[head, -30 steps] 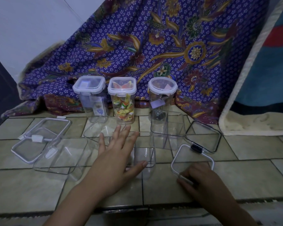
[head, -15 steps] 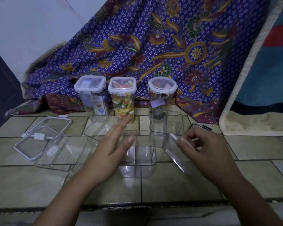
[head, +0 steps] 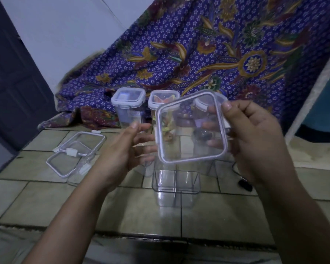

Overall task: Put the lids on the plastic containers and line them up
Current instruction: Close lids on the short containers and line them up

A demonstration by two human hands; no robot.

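Observation:
My right hand [head: 255, 141] holds a clear square lid [head: 191, 128] up in the air, tilted toward me, by its right edge. My left hand [head: 122, 151] hovers just left of the lid, fingers spread, apparently not touching it. Below the lid an open clear container [head: 176, 187] stands upright on the tiled floor. Three lidded containers stand in a row at the back: one on the left [head: 128, 105], a middle one with colourful contents [head: 160, 100], and a third [head: 202, 103] seen through the lid. Two loose lids [head: 61, 164] lie at the left.
A purple patterned cloth [head: 198, 54] hangs behind the row. Another open container [head: 80, 168] lies on its side by the loose lids. A black-rimmed lid [head: 244, 183] peeks out under my right wrist. A dark door [head: 11, 82] is at the left.
My right hand has picked the lid off the floor and raised it in front of me. My left hand let go of the open container, which now stands upright, and rose beside the lid.

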